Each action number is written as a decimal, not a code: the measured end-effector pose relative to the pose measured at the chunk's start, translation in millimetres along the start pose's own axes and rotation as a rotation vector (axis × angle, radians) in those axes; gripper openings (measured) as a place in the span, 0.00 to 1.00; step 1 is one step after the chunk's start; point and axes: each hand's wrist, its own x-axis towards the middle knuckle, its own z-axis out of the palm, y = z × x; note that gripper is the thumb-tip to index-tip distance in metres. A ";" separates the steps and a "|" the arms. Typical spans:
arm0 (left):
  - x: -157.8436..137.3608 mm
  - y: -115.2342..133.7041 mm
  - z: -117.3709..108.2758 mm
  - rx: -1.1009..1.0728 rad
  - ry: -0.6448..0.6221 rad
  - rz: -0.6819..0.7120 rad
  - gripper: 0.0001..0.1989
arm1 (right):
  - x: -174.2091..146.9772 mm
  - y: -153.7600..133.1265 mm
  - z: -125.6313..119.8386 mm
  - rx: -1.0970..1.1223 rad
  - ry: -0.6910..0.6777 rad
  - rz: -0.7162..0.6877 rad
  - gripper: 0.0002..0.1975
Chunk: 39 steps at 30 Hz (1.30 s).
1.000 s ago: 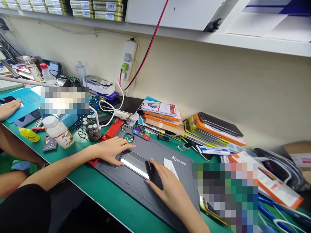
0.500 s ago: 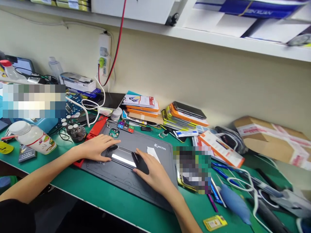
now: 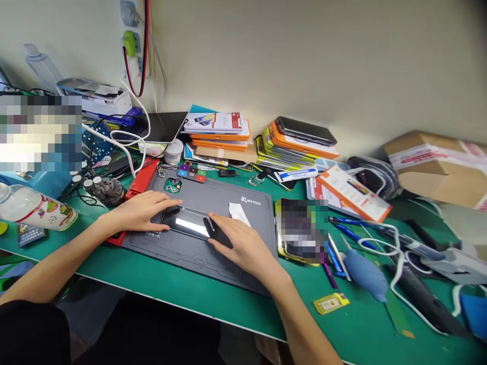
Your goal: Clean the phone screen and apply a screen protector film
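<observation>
A black smartphone [image 3: 189,224] with a glossy, light-reflecting face lies level on or just above the grey work mat [image 3: 190,266]; I cannot tell whether it touches. My left hand [image 3: 137,212] grips its left end, thumb on the near edge and fingers along the far edge. At the other end, my right hand [image 3: 243,242] holds it the same way, partly covering that end. A white paper piece [image 3: 239,213] lies on the mat just beyond the right hand. Near the mat's far left corner is a small green round item [image 3: 172,185].
Stacked boxes [image 3: 215,121] and a black phone-like slab [image 3: 305,131] line the wall. Left stand a screwdriver holder [image 3: 106,191] and a tipped-looking bottle [image 3: 41,208]. To the right lie a blue air blower [image 3: 366,274], blue-handled pliers [image 3: 353,230], cables and a yellow packet [image 3: 331,303].
The view has tilted downward, so the bench sits higher in the picture and the shelf is out of sight. Both hands keep their hold on the smartphone at nearly the same spot on the mat.
</observation>
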 end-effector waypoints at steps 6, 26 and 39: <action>-0.5 -0.2 -2.0 -0.020 0.012 0.007 0.35 | -0.4 0.5 -1.4 -0.016 0.017 -0.006 0.32; 0.6 1.5 1.6 -0.074 -0.012 -0.038 0.41 | -3.5 1.6 1.5 -0.043 0.034 0.030 0.37; 0.4 -1.5 6.0 -0.056 -0.042 -0.044 0.43 | -6.4 2.1 4.1 -0.095 0.036 -0.001 0.36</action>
